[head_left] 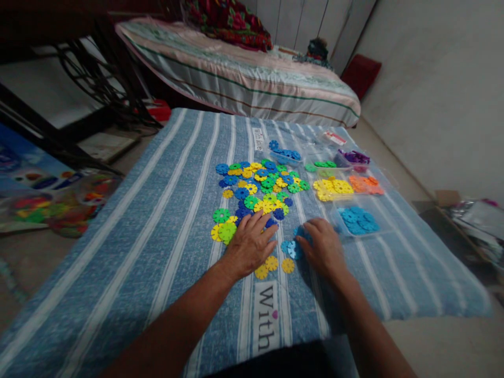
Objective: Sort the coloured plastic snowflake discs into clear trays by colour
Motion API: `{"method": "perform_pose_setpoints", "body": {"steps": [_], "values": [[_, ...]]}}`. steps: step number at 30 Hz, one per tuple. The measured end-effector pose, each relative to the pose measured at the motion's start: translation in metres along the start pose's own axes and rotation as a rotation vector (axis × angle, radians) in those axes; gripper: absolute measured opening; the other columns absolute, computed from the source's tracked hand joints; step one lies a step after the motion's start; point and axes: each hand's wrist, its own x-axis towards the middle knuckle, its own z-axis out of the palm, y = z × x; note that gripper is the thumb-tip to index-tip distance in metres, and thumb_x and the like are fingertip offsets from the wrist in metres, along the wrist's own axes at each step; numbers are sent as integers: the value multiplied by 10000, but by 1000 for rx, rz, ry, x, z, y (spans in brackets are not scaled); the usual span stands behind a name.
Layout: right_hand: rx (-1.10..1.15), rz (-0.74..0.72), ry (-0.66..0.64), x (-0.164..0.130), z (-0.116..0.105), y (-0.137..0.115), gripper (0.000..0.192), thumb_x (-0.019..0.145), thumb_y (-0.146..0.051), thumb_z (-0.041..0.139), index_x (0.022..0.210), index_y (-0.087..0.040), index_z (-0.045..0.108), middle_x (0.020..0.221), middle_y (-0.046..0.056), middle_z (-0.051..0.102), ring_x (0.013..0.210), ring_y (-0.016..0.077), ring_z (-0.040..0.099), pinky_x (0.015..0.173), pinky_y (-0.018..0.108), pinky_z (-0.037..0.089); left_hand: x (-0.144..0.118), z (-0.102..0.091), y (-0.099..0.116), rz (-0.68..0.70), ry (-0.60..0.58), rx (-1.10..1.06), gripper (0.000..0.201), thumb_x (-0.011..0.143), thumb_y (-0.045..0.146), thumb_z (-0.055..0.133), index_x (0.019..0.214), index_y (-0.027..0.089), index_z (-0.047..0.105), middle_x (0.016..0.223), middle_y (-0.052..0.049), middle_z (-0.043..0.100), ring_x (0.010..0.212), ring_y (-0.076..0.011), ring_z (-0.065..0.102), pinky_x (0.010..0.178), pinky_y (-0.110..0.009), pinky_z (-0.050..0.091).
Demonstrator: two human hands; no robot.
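Light-blue snowflake discs [290,248] are lying on the striped blue cloth [165,220], in the gap between the two hands, and I am seeing them touching the fingertips of the right hand [323,245]. That hand is resting palm down with its fingers curled over more light-blue pieces; whether its grip is clamping any of them I cannot tell. The left hand [249,244] is lying flat just beside the discs, fingers spread and apart, pressing on nothing I can identify as held; its fingertips are reaching into the near edge of the mixed pile [260,189] of blue, green and yellow discs. Three yellow discs [272,264] are sitting just below the left hand, near the light-blue ones.

Right of the pile, sorted groups are lying in clear containers: a light-blue group [359,219] nearest the right hand, then a yellow group [333,189], an orange group [364,184], a purple group [354,156] and a dark-blue group [286,155] farther off. The cloth is covering the bench. Beyond it, a bed [252,79] is standing against the far wall.
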Motion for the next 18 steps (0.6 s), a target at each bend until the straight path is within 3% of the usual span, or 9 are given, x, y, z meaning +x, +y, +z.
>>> {"method": "perform_pose_setpoints", "body": {"steps": [3,7,14,18], "values": [[-6,-12,-15,5,3,-3,151,899,-276,573,972,-190,674,1142,150,646,1188,330,518,988,491,450,0,0,0,-4,-4,-2,303,929,333,562,1177,196,670,1344,-141,606,1310,-336,494,1063,-534,413],[76,-13,15,9,3,-2,96,843,-237,615,916,-192,658,1049,127,665,1092,298,568,967,471,473,-1,0,-1,-4,-10,-11,308,926,334,563,1180,195,670,1341,-145,605,1312,-339,490,1059,-536,414],[249,-83,190,6,-6,-5,96,864,-193,576,791,-239,619,948,70,685,1045,250,617,956,436,502,-1,0,-2,-5,-5,-45,295,925,317,566,1171,193,673,1349,-152,597,1318,-332,479,1068,-542,399],[176,-47,361,10,-25,15,88,884,-238,585,806,-231,622,939,78,694,1019,248,634,932,432,504,-1,1,-2,6,-4,-25,298,930,327,559,1163,181,677,1348,-157,597,1302,-337,495,1062,-535,406]]}}
